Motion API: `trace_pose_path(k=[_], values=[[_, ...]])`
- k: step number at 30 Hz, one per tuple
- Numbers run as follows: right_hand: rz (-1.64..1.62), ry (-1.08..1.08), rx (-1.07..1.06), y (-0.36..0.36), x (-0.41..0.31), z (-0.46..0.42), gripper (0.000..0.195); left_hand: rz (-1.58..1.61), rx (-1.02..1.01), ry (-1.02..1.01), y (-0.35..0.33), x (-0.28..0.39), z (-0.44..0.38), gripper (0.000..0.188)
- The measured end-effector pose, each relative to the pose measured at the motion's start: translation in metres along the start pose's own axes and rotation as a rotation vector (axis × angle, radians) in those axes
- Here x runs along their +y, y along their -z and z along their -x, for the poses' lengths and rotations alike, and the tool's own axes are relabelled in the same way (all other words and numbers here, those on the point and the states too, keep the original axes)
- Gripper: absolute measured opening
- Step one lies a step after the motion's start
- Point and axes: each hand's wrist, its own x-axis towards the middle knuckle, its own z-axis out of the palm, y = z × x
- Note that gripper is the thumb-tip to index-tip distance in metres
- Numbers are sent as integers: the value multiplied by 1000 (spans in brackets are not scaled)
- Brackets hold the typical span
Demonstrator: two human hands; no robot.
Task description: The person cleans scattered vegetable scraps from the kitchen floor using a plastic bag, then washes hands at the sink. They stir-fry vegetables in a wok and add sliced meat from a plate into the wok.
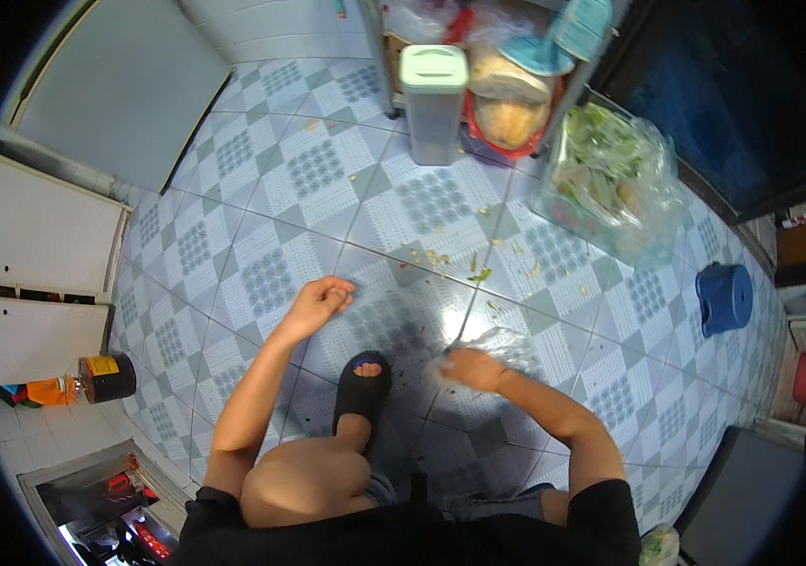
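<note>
My left hand (321,303) hovers over the tiled floor (318,240), fingers curled in, with nothing visible in them. To the right, my right hand (472,369) is low over the floor and somewhat blurred. Its fingers grip a crumpled clear plastic bag (513,347), which shows beyond the hand and around the fingertips. Past the bag, vegetable scraps (435,258) and a green leafy bit (481,274) are scattered over the tiles. Small dark specks lie near my black slipper (363,389).
A lidded plastic container (435,120) stands before a shelf rack. Right of it is a clear bin (580,230) of leafy vegetables in plastic. A blue stool (725,298) stands at right; a dark-filled bottle (107,378) sits by white cabinets (42,226) at left.
</note>
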Motion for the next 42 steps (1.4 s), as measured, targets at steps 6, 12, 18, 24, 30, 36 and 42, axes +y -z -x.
trace_pose_path(k=[6,12,18,24,30,36,42], values=[[-7,-766,496,41,39,-42,38,56,155,-67,19,-54,-69,16],[-279,-568,397,5,-53,-178,41,54,440,-148,34,-68,-118,14],[50,-420,413,6,-14,-234,39,-145,779,-222,74,-63,-141,12],[-20,-866,633,49,30,-184,46,-619,1002,-351,100,-91,-174,8],[-79,-544,867,145,104,-298,42,-875,924,-160,103,-104,-196,10],[-246,-397,912,199,217,-465,37,-783,849,-93,102,-92,-197,11],[207,-451,553,191,203,-584,38,-833,855,-72,102,-97,-199,10]])
